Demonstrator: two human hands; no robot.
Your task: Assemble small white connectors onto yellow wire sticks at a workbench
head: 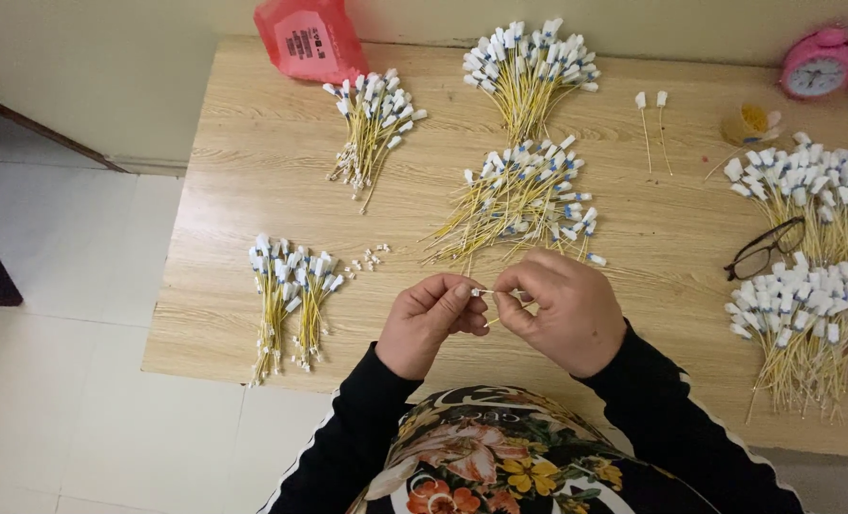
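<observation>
Seen from above, two hands meet just over the near edge of a pale wooden desk (253, 143). The left hand (431, 322) and the right hand (562, 309) are both pinched closed on one thin yellow cable piece (486, 292), which spans the small gap between the fingertips; a tiny white part shows at its left end. The step in hand appears to be fitting or seating that small white cap on the piece's tip, and the next move likely calls for a steady pinch and a careful, straight push, since the parts are very small. The piece itself is slender, stiff-looking and mostly hidden by the fingers. Just beyond the hands lies a fanned bundle of matching yellow pieces (519, 205) with white and blue ends. To the left lies a smaller bundle (291, 295) beside a scatter of loose white caps (372, 259). Farther back are two more bundles (372, 128) (529, 71), and larger heaps (805, 276) fill the right side. A pair of dark glasses (765, 249) rests near those heaps. At the far edge sit a red plastic bag (310, 38) and a pink alarm clock (821, 65).
</observation>
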